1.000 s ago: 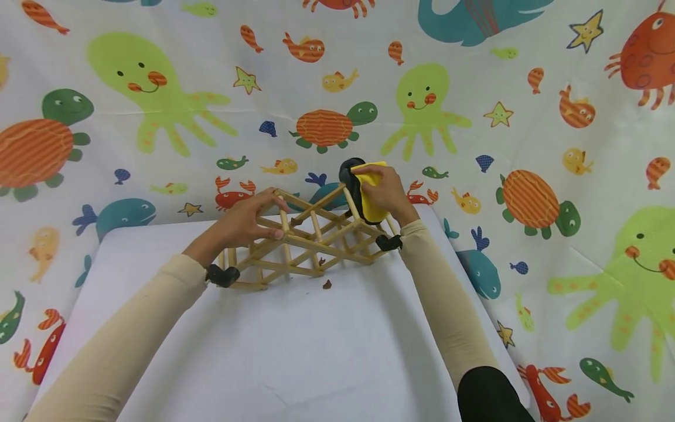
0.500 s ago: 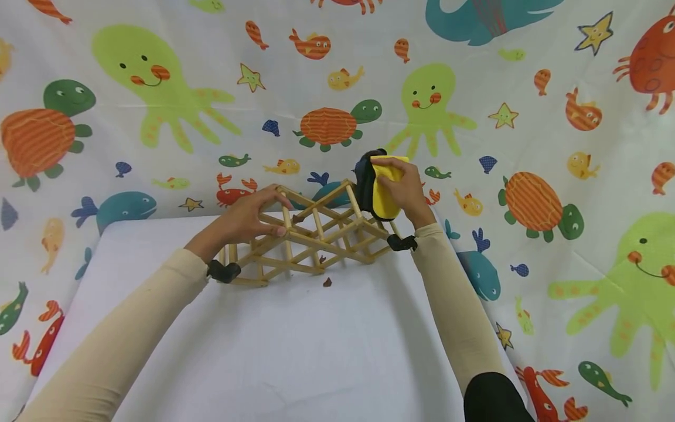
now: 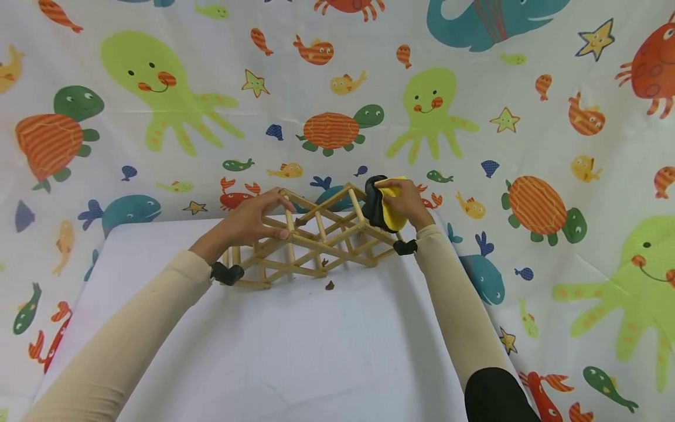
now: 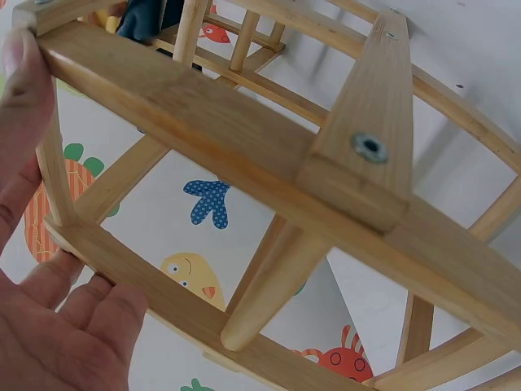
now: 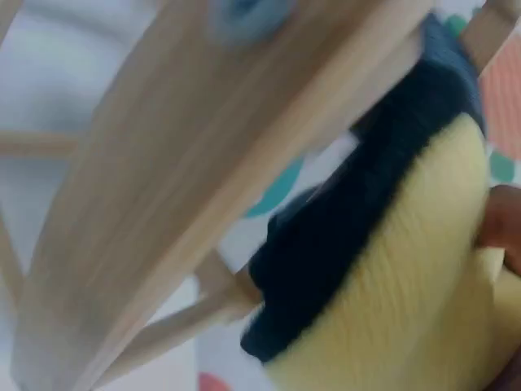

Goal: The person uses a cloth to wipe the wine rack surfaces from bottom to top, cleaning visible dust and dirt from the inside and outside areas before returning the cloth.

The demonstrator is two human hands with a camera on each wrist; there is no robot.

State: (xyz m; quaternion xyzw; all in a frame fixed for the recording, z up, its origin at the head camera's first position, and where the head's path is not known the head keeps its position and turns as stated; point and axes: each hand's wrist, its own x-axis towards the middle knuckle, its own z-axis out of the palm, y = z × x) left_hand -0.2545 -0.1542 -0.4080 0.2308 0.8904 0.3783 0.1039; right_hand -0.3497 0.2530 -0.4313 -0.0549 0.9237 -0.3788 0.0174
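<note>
A wooden lattice rack of crossed slats and round dowels stands at the back of the table. My left hand grips its left part. In the left wrist view the thumb lies at a slat's corner and the fingers reach round a lower bar. A soft cloth, dark on one side and yellow on the other, is bunched in my right hand at the rack's right part. Close by in the right wrist view, the cloth lies beside a slat; contact is unclear.
A small brown bit lies on the white table in front of the rack. Other brown bits show among the slats. Behind the table hangs a curtain printed with sea animals.
My right hand has moved the cloth to the right along the rack, then lower. My left hand keeps its grip, and the rack stays in place. The head view has shifted slightly.
</note>
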